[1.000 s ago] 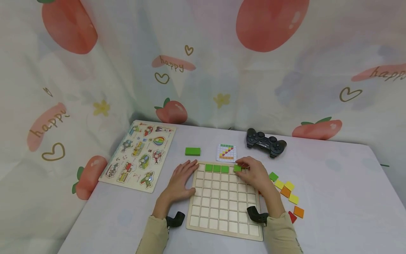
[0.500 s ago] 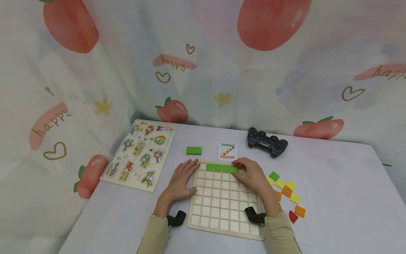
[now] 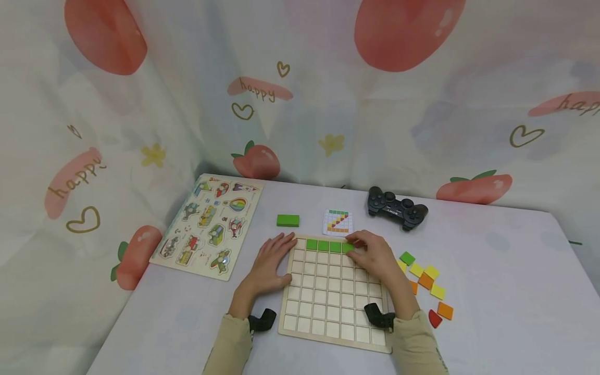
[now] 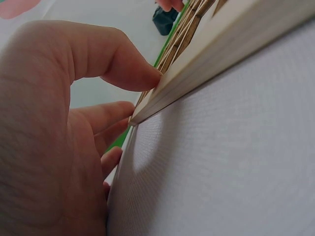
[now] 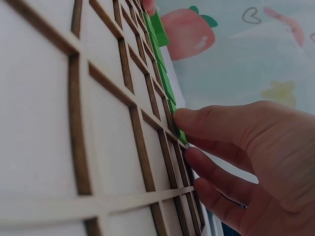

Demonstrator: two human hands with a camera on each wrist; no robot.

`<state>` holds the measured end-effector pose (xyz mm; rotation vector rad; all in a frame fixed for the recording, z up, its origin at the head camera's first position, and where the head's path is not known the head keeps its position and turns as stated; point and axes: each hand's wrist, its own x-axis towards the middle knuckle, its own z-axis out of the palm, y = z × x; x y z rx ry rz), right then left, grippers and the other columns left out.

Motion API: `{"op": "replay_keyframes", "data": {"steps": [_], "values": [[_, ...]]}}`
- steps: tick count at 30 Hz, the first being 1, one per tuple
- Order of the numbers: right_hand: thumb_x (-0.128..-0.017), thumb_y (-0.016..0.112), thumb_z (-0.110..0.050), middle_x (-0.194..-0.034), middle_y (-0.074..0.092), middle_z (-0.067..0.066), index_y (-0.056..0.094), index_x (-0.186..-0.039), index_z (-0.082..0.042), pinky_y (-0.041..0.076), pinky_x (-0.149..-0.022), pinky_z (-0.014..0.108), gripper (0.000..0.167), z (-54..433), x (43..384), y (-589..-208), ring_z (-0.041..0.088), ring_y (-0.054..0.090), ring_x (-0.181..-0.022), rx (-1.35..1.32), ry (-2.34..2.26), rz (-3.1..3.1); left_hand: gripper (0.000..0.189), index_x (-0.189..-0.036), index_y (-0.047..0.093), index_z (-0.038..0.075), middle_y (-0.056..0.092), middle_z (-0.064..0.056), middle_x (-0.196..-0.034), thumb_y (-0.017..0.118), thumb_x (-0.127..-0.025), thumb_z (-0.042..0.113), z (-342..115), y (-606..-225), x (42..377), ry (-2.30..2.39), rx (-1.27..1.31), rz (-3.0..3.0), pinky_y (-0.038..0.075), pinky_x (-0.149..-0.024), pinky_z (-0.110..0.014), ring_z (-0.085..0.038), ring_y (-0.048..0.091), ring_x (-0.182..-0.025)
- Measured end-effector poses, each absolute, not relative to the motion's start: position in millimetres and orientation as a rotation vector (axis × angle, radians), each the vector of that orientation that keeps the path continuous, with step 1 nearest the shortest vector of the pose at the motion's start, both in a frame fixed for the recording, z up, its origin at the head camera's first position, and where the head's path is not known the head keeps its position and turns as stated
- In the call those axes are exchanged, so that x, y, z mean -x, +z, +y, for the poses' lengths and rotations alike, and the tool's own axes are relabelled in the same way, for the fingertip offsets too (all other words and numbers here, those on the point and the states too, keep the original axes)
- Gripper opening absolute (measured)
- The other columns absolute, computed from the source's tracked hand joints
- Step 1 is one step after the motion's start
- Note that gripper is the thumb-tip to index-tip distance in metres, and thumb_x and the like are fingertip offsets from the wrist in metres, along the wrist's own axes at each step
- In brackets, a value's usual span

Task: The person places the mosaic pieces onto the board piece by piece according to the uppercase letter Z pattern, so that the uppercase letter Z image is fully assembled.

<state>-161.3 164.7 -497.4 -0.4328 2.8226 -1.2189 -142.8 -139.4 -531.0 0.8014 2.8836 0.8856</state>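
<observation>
A wooden grid board (image 3: 333,299) lies on the table, with a row of green square tiles (image 3: 323,245) along its far edge. At the row's right end my right hand (image 3: 377,258) pinches another green tile (image 3: 347,247), level with the others in a far-row cell. In the right wrist view the thumb (image 5: 189,118) touches this tile, and the other fingers bend by the board's far edge. My left hand (image 3: 269,268) rests at the board's left side, fingers extended at the far corner; its thumb (image 4: 142,78) touches the wooden rim.
A pattern card (image 3: 338,222) and a green block (image 3: 288,221) lie beyond the board. A black game controller (image 3: 397,209) sits at the back. Loose yellow tiles (image 3: 438,291), orange tiles (image 3: 445,311) and a red piece (image 3: 435,319) lie right. A picture puzzle (image 3: 206,229) lies left.
My right hand has moved the green tile left, closing the gap to its neighbours so it lines up with the row. The left hand has stayed in place.
</observation>
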Motion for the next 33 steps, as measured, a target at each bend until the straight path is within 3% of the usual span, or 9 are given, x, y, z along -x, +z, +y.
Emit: {"op": "replay_keyframes", "data": {"steps": [11,23,33], "values": [[-0.085,0.074,-0.009,-0.108,0.07,0.012,0.068,-0.115,-0.004,0.052,-0.087,0.049,0.031,173.1,162.4,-494.1,0.03,0.066,-0.097,0.425,-1.243,2.828,0.083,-0.149,0.043,0.011,0.033,-0.004,-0.159,0.061,-0.069,0.026,-138.7,-530.4,143.4,0.903,-0.782,2.882,0.013,-0.119,-0.052,-0.027,0.02,-0.148],[-0.088,0.071,-0.013,-0.118,0.063,0.026,0.058,-0.128,0.005,0.048,-0.093,0.056,0.046,258.2,151.2,-478.6,0.041,0.057,-0.106,0.035,-1.092,2.806,0.083,-0.148,0.045,0.011,0.035,-0.005,-0.158,0.06,-0.068,0.026,-139.0,-532.9,142.9,0.921,-0.784,2.886,0.014,-0.118,-0.053,-0.028,0.022,-0.148],[-0.086,0.074,-0.018,-0.109,0.062,0.022,0.056,-0.131,0.001,0.052,-0.087,0.05,0.051,273.7,147.0,-483.3,0.037,0.055,-0.1,-0.148,-1.056,2.798,0.084,-0.149,0.044,0.011,0.033,-0.005,-0.159,0.06,-0.068,0.027,-138.9,-530.9,143.0,0.924,-0.777,2.865,0.012,-0.119,-0.053,-0.027,0.02,-0.148]]}}
